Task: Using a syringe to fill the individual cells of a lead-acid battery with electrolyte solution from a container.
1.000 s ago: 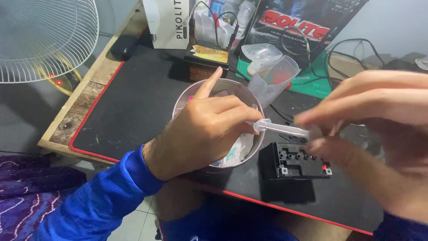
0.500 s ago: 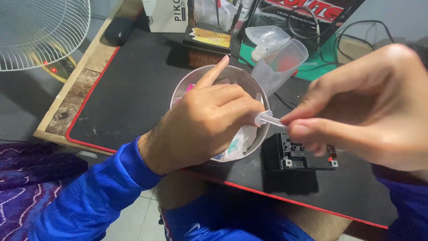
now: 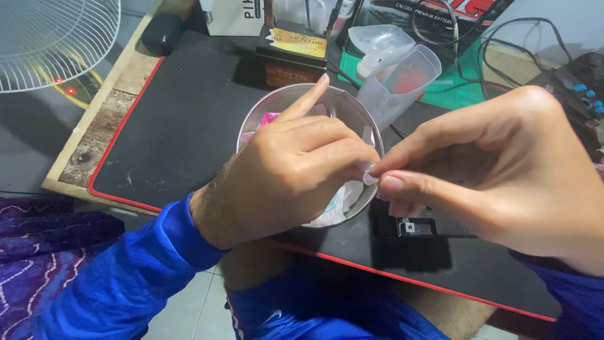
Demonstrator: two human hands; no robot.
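My left hand (image 3: 296, 170) hovers over a round metal bowl (image 3: 286, 101) that holds paper scraps and a pink bit. Its index finger sticks out over the bowl's far rim. My right hand (image 3: 497, 170) meets it from the right. Between the thumbs and fingers of both hands sits a small clear plastic piece (image 3: 369, 177), mostly hidden by the fingertips. Under my right hand a small black battery (image 3: 412, 226) stands on the black desk mat (image 3: 182, 126).
A clear plastic cup (image 3: 402, 82) lies tilted behind the bowl. A small wooden stand (image 3: 292, 53), boxes and cables crowd the back of the desk. A white fan grille (image 3: 50, 38) is at the far left. The desk's front edge (image 3: 82, 189) is close.
My right hand has moved left and closer to my left hand. The long clear plastic piece that showed between them is now almost covered by the fingertips. The view has shifted slightly.
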